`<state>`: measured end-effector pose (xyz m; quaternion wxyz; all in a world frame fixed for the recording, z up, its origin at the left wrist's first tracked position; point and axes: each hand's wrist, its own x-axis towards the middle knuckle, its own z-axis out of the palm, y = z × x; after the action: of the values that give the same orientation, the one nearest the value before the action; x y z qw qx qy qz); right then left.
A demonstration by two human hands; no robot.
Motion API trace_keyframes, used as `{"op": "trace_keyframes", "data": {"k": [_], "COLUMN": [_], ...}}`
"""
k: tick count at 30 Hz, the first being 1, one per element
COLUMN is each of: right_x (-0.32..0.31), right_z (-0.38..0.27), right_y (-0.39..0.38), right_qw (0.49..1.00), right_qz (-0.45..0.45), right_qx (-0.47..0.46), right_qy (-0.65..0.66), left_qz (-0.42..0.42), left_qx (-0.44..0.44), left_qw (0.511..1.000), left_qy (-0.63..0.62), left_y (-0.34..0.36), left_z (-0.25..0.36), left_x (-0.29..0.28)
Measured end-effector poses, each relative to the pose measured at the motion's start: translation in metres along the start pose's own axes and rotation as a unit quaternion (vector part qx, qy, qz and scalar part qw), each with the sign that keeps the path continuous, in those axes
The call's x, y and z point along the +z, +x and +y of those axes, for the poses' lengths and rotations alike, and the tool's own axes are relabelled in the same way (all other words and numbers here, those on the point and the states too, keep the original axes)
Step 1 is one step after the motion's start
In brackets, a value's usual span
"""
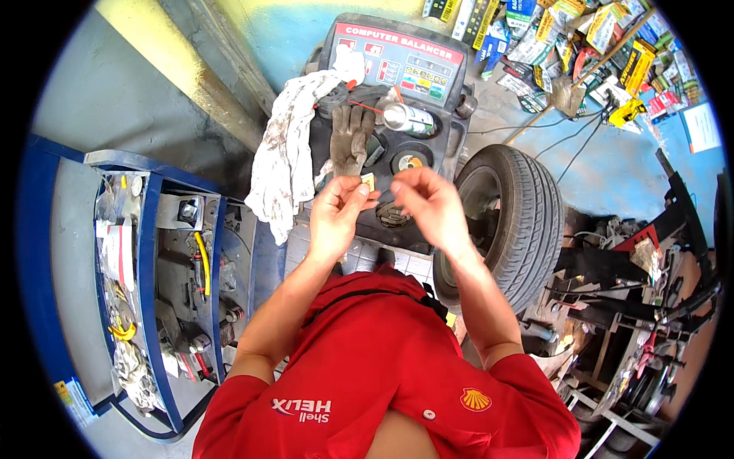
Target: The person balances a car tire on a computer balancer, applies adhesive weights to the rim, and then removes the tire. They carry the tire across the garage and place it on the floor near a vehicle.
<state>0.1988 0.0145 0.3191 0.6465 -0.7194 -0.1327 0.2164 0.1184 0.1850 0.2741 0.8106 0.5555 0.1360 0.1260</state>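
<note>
- The left hand (336, 210) pinches a small pale yellow tab (368, 181) at its fingertips, raised in front of the wheel balancer (394, 84).
- The tab sits just right of that hand's thumb, standing roughly upright, long axis near vertical; too small to tell more.
- The right hand (428, 203) is close beside it, fingers curled narrow, thumb and forefinger nearly touching; whether it holds anything I cannot tell.
- A tyre (512, 222) is further right.

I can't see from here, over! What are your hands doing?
Left hand pinching a small yellowish piece. Right hand fingers closed, empty-looking. Tyre beside right hand, nothing blocking.
</note>
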Motion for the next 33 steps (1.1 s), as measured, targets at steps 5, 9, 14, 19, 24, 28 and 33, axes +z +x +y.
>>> {"op": "trace_keyframes", "data": {"k": [5, 9, 14, 19, 24, 28, 33], "right_x": [0.027, 0.038, 0.059, 0.084, 0.106, 0.118, 0.122], "right_z": [-0.011, -0.01, -0.02, -0.019, -0.015, -0.009, -0.003], "right_y": [-0.032, -0.045, -0.064, -0.085, -0.109, -0.128, -0.146], "right_qw": [1.0, 0.999, 0.997, 0.994, 0.985, 0.986, 0.989], "right_qz": [0.004, 0.04, 0.064, 0.102, 0.133, 0.147, 0.148], "right_qx": [0.002, -0.025, -0.016, 0.008, 0.01, 0.032, 0.029], "right_qy": [0.001, -0.02, -0.05, -0.042, -0.104, -0.075, 0.004], "left_qz": [-0.041, -0.089, -0.123, -0.151, -0.178, -0.208, -0.237], "left_qx": [0.082, 0.116, 0.121, 0.154, 0.133, 0.13, 0.058], "left_qw": [0.986, 0.974, 0.964, 0.955, 0.955, 0.953, 0.96], "left_qy": [0.141, 0.176, 0.204, 0.202, 0.197, 0.179, 0.138], "left_y": [-0.022, -0.028, -0.035, -0.044, -0.057, -0.069, -0.083], "left_z": [0.01, 0.021, 0.031, 0.037, 0.039, 0.039, 0.037], "left_x": [-0.001, -0.013, -0.036, -0.058, -0.076, -0.084, -0.088]}}
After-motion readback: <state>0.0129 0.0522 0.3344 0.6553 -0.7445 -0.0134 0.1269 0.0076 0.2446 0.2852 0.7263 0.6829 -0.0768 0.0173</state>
